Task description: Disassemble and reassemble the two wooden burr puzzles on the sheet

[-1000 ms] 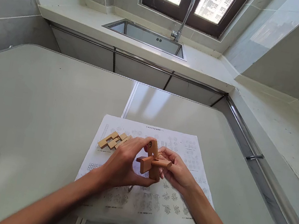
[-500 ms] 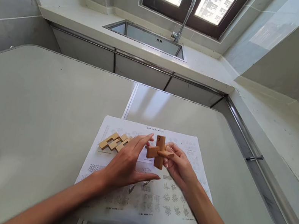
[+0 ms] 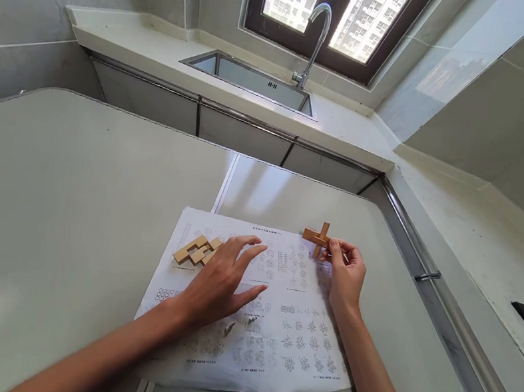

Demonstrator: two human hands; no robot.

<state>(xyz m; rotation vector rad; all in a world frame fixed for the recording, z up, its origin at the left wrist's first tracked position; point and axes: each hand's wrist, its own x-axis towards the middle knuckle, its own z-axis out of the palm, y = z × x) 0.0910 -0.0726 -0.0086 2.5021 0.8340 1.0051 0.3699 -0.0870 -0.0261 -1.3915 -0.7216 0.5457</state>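
While two bare hands work over one white printed paper sheet [image 3: 265, 318] on the grey table [image 3: 63, 201], the right hand [image 3: 346, 280] pinches one small crossed wooden puzzle assembly [image 3: 317, 237] at the sheet's far right corner. Its tan bars interlock, one upright, one crosswise. The left hand [image 3: 221, 283] hovers, fingers spread, just beside one flat cluster of pale wooden notched pieces [image 3: 196, 249], far left on the sheet.
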